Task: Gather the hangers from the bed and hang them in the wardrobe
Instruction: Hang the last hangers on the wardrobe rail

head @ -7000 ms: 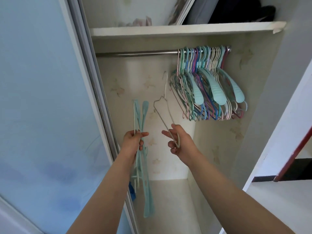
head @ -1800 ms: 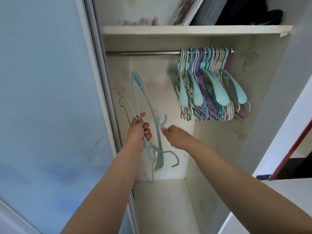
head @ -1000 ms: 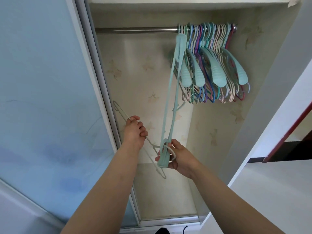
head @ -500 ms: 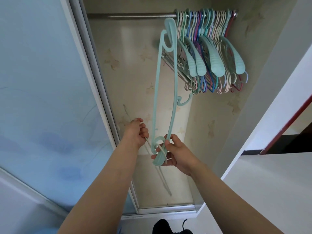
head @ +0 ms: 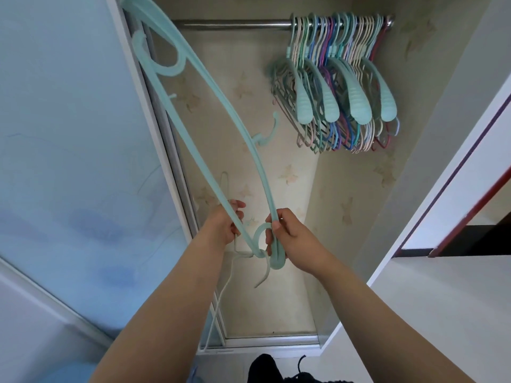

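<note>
My right hand point(head: 293, 239) grips one end of a long mint-green plastic hanger point(head: 221, 150). The hanger slants up and to the left, and its far end reaches the top left of the view by the door frame. My left hand point(head: 225, 225) holds a thin pale wire hanger point(head: 221, 297) that hangs down in front of the wardrobe floor. A thick bunch of coloured hangers point(head: 340, 87) hangs at the right end of the metal rail point(head: 232, 24). The rail's left part is bare.
A pale blue sliding door point(head: 72, 150) covers the left side, its frame point(head: 166, 150) next to my left hand. The wardrobe floor point(head: 265, 308) lies below. A white wall edge point(head: 431, 172) stands at the right. A dark shoe point(head: 276, 369) shows at the bottom.
The green hanger's far end swung left, away from the hung bunch toward the door frame. The camera tilted down, and both hands stayed close together on their hangers.
</note>
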`<state>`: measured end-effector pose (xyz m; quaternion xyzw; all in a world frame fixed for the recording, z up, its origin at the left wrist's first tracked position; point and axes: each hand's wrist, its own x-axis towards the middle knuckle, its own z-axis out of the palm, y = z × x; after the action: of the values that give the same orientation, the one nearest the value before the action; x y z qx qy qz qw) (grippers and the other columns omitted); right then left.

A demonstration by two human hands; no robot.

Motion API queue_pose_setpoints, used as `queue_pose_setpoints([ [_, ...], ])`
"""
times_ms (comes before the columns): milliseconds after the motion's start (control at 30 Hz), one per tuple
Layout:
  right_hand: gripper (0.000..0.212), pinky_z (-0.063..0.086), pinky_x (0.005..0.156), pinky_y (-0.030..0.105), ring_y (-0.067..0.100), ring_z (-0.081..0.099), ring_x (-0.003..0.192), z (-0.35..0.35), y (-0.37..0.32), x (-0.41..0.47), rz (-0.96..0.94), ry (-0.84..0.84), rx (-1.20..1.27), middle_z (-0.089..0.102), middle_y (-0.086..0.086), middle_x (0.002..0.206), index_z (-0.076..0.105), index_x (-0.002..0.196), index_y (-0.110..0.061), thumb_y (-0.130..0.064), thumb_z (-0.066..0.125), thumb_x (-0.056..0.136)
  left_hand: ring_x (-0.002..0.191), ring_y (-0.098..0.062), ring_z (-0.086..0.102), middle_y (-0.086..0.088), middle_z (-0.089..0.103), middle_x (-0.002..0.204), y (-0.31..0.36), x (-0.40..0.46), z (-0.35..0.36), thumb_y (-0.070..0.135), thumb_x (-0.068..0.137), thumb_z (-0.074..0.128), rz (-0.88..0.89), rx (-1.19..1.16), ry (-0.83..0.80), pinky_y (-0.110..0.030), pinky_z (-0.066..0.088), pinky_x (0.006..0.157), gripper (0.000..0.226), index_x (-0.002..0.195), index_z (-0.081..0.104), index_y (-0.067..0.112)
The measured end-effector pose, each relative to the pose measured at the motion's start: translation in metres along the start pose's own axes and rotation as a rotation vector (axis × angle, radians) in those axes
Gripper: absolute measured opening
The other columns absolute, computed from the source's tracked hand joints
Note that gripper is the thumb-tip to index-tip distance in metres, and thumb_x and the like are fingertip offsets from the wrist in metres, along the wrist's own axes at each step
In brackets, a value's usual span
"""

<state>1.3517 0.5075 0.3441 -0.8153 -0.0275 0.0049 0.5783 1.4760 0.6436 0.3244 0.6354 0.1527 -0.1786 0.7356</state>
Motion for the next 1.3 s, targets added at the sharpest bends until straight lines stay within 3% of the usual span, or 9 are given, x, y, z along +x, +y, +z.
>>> queue_pose_setpoints([
  [133, 0.014, 0.053, 0.071, 0.031, 0.014, 0.064, 0.068, 0.006, -0.006, -0.003, -0.070, 0.025, -0.064, 0.060, -0.002, 0.082, 0.045, 0.103, -0.022, -0.026, 0.032, 0.103, 0.024, -0.004, 0.030, -0.002, 0.041, 0.062, -0.009, 0.002, 0.005, 0.017, 0.104, 0.027, -0.030, 0.059, -0.009, -0.011, 0.022, 0.029, 0.033, 0.082, 0.051, 0.011],
  [367, 0.008, 0.056, 0.074, 0.034, 0.015, 0.065, 0.076, 0.019, 0.003, -0.002, -0.063, -0.029, -0.053, 0.062, -0.005, 0.085, 0.044, 0.103, -0.032, -0.031, 0.036, 0.102, 0.054, -0.017, 0.045, -0.005, 0.062, 0.071, -0.017, 0.003, 0.016, 0.017, 0.104, 0.031, 0.035, 0.048, 0.101, -0.023, 0.039, 0.042, 0.032, 0.106, 0.058, 0.002],
  [500, 0.010, 0.052, 0.073, 0.032, 0.015, 0.061, 0.080, 0.015, 0.007, -0.004, -0.047, 0.000, -0.012, 0.060, -0.005, 0.088, 0.045, 0.097, -0.030, -0.027, 0.036, 0.102, 0.043, -0.013, 0.042, -0.006, 0.063, 0.081, -0.018, 0.006, 0.012, 0.010, 0.102, 0.028, 0.059, -0.089, 0.184, -0.017, 0.029, 0.036, 0.027, 0.083, 0.047, 0.013],
  [667, 0.015, 0.047, 0.072, 0.026, 0.008, 0.054, 0.075, 0.009, 0.009, -0.005, -0.066, 0.069, -0.016, 0.061, -0.001, 0.089, 0.044, 0.098, -0.026, -0.030, 0.031, 0.104, 0.058, -0.024, 0.057, -0.014, 0.061, 0.090, -0.028, 0.012, 0.008, 0.014, 0.101, 0.030, 0.061, -0.350, 0.094, -0.030, 0.033, 0.056, 0.028, 0.080, 0.048, 0.012],
  [800, 0.013, 0.053, 0.073, 0.036, 0.019, 0.060, 0.077, 0.001, 0.011, -0.005, -0.114, 0.175, -0.021, 0.059, 0.004, 0.082, 0.042, 0.099, -0.028, -0.032, 0.030, 0.103, 0.058, -0.018, 0.052, 0.000, 0.060, 0.069, -0.033, 0.014, 0.012, 0.014, 0.101, 0.039, 0.125, 0.001, 0.131, -0.028, 0.038, 0.054, 0.024, 0.112, 0.057, 0.002],
  [933, 0.010, 0.058, 0.064, 0.044, 0.013, 0.055, 0.065, -0.014, 0.021, -0.007, -0.084, 0.316, -0.008, 0.050, 0.000, 0.075, 0.040, 0.095, -0.033, -0.033, 0.033, 0.102, 0.057, -0.016, 0.037, -0.004, 0.043, 0.073, -0.025, 0.008, 0.011, 0.025, 0.103, 0.033, 0.147, 0.362, 0.128, -0.026, 0.032, 0.046, 0.028, 0.114, 0.052, 0.006],
  [1100, 0.007, 0.048, 0.054, 0.038, 0.017, 0.046, 0.061, -0.024, 0.032, -0.008, -0.034, 0.580, -0.075, 0.047, 0.002, 0.069, 0.043, 0.101, -0.023, -0.028, 0.038, 0.101, 0.055, -0.015, 0.037, -0.005, 0.047, 0.079, -0.019, 0.015, 0.002, 0.005, 0.098, 0.028, 0.138, 0.140, 0.090, -0.024, 0.030, 0.044, 0.027, 0.105, 0.053, 0.010],
  [1200, 0.003, 0.039, 0.054, 0.028, 0.018, 0.049, 0.060, -0.025, 0.027, -0.003, -0.028, 0.672, -0.113, 0.053, -0.004, 0.067, 0.045, 0.099, -0.026, -0.026, 0.048, 0.098, 0.052, -0.016, 0.048, -0.007, 0.052, 0.076, -0.015, 0.013, -0.007, 0.010, 0.103, 0.028, 0.127, 0.010, 0.063, -0.020, 0.040, 0.040, 0.026, 0.104, 0.054, 0.012],
  [1300, 0.016, 0.045, 0.058, 0.029, 0.016, 0.058, 0.063, -0.023, 0.014, 0.006, -0.033, 0.689, -0.118, 0.060, -0.005, 0.069, 0.048, 0.104, -0.034, -0.027, 0.056, 0.093, 0.046, -0.017, 0.062, -0.010, 0.058, 0.073, -0.004, 0.007, -0.006, 0.013, 0.105, 0.028, 0.109, -0.148, -0.010, -0.022, 0.050, 0.044, 0.026, 0.097, 0.052, 0.016],
])
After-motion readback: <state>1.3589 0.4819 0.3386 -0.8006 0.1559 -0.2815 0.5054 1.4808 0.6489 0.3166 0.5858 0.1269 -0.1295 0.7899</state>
